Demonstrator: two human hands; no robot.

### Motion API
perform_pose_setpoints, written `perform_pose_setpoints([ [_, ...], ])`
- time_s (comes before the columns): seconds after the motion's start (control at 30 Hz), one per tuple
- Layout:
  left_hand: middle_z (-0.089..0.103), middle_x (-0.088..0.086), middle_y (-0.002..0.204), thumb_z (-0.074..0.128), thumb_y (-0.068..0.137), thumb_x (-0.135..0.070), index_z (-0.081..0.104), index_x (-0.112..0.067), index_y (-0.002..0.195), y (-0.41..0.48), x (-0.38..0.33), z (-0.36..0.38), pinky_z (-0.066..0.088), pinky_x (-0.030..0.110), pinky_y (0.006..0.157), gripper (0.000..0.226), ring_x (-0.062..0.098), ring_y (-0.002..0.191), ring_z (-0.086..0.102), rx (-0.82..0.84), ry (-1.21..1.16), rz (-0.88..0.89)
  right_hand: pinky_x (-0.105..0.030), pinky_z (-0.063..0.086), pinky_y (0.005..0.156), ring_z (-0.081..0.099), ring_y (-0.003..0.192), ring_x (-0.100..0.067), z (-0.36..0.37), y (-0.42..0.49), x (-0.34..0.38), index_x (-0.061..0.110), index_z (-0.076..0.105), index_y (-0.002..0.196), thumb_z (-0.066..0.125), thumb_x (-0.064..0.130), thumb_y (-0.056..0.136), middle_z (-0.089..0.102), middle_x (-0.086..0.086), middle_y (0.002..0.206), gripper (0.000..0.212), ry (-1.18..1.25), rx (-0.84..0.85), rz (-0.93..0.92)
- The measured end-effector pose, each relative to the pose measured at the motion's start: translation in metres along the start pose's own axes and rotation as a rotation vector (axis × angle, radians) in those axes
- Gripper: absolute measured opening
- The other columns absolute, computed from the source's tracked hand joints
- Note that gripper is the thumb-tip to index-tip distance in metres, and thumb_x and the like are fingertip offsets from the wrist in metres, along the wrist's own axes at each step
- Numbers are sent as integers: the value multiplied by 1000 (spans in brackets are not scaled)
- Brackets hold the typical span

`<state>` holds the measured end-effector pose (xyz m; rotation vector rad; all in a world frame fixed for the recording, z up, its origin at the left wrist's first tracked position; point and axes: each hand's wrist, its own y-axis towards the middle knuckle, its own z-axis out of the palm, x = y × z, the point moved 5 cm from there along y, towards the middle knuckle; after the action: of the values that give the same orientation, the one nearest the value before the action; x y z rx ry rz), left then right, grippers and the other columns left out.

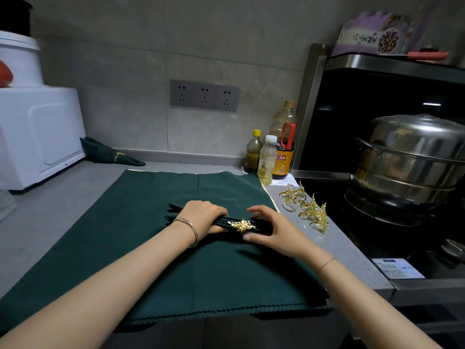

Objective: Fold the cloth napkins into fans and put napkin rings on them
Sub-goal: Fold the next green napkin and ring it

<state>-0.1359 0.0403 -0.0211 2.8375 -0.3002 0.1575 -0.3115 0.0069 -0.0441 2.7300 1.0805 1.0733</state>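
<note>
A pleated dark green napkin lies across a stack of flat green napkins on the counter. A gold leaf napkin ring sits around its middle. My left hand is closed over the pleats just left of the ring. My right hand cups the napkin's right end, thumb in front and fingers behind, beside the ring. Several spare gold rings lie on the counter to the right. A finished fan napkin with a ring rests at the back left against the wall.
A white appliance stands at the back left. Oil and sauce bottles cluster by the wall. A steel steamer pot sits on the black hob at right. The counter's front edge runs just below the napkin stack.
</note>
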Motion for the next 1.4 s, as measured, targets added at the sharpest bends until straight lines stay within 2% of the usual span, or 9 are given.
perform_pose_setpoints([
  [0.07,66,-6,109,52,91,-52,57,-33,119,-2,8,0,35,25,75,34,19,105,59,9,-47,-20,-26,44,98,54,116,-7,-3,-6,0,31,45,133,75,41,76,56,10,129,65,-277,-10,-23],
  [0.17,66,-7,111,55,89,-53,56,-34,121,-3,5,0,36,25,77,37,18,106,59,33,-80,20,-28,48,84,59,108,-13,-4,-9,2,26,57,124,67,32,84,64,10,119,42,-490,-122,-78],
  [0.37,56,-12,129,62,80,-59,42,-31,136,-5,-19,0,36,28,90,65,14,118,52,15,-102,142,-31,51,74,65,91,-12,-5,-10,6,28,69,105,65,34,85,72,10,97,21,-440,-203,-42],
  [0.57,58,-7,120,57,87,-51,51,-26,127,0,-29,4,33,28,94,47,15,116,47,-41,-105,128,-29,50,72,65,88,-12,-5,-10,9,29,70,104,65,31,85,72,10,95,19,-422,-206,-18],
  [0.83,60,-6,117,54,88,-50,52,-25,127,0,-6,-1,32,28,93,47,15,116,46,5,41,98,-20,37,59,63,83,-10,-8,-11,10,28,71,103,64,31,87,72,10,91,17,-410,-233,44],
  [1.03,59,-6,121,52,86,-60,48,-27,130,-5,12,0,31,30,96,55,15,117,45,80,108,81,-27,47,68,63,86,-11,7,0,7,29,71,100,65,34,85,72,10,90,16,-361,-203,79],
  [1.17,51,-9,131,50,79,-72,36,-31,141,-19,50,-4,27,29,101,75,15,122,44,75,113,50,-25,47,83,62,99,-10,16,3,-2,29,67,112,68,39,83,70,11,104,31,-321,-96,76],
  [1.3,52,-12,130,18,58,-88,39,-32,140,-32,83,-10,29,27,99,101,12,120,46,-14,43,28,-26,41,100,53,117,-7,34,12,9,32,51,131,70,49,78,61,12,124,59,-230,-51,28],
  [1.4,54,-10,132,6,50,-98,41,-32,140,-39,103,-10,33,27,97,117,13,119,49,-84,-61,-30,-26,41,100,53,118,-6,50,29,24,29,52,131,70,48,79,59,14,127,58,-168,-69,8],
])
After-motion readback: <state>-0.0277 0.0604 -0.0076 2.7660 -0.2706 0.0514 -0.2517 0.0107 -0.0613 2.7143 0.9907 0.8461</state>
